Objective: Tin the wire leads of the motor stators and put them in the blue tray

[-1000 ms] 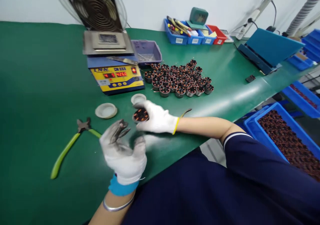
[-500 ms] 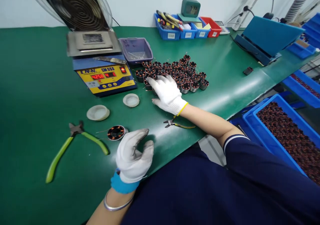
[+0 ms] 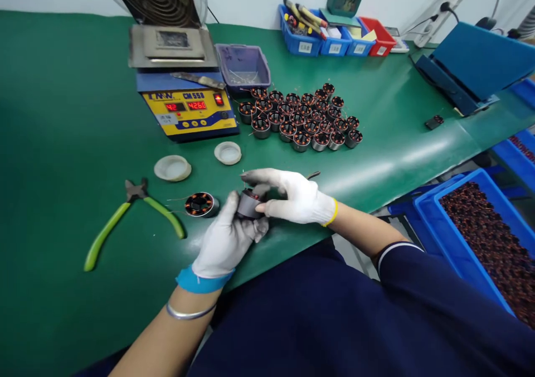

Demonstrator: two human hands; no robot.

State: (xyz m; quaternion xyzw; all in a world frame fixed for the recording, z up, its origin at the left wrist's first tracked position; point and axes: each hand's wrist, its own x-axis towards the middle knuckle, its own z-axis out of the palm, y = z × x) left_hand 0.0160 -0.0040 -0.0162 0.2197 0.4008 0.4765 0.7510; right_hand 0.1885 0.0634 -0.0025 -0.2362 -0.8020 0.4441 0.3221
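Note:
Both gloved hands meet around one motor stator (image 3: 249, 204), a grey metal ring with copper windings, held above the green bench. My left hand (image 3: 228, 237) grips it from below and the left, thumb against its side. From the right, my right hand (image 3: 295, 196) pinches it, thumb low on the ring and fingers at its top. Just left of them another stator (image 3: 201, 204) lies on the bench, its thin wire leads pointing left. Farther back stands a cluster of several stators (image 3: 301, 117). Green-handled cutting pliers (image 3: 136, 193) lie spread at the left.
A solder pot (image 3: 190, 109) with a red display stands behind, beside a purple tray (image 3: 267, 76). Two small white dishes (image 3: 173, 168) sit in front of it. Blue bins (image 3: 305, 46) line the wall. At the right, a blue crate (image 3: 445, 201) holds many small parts.
My right hand has come back from the cluster with a stator. My left hand, earlier open and empty, now holds it too. The camera view has shifted.

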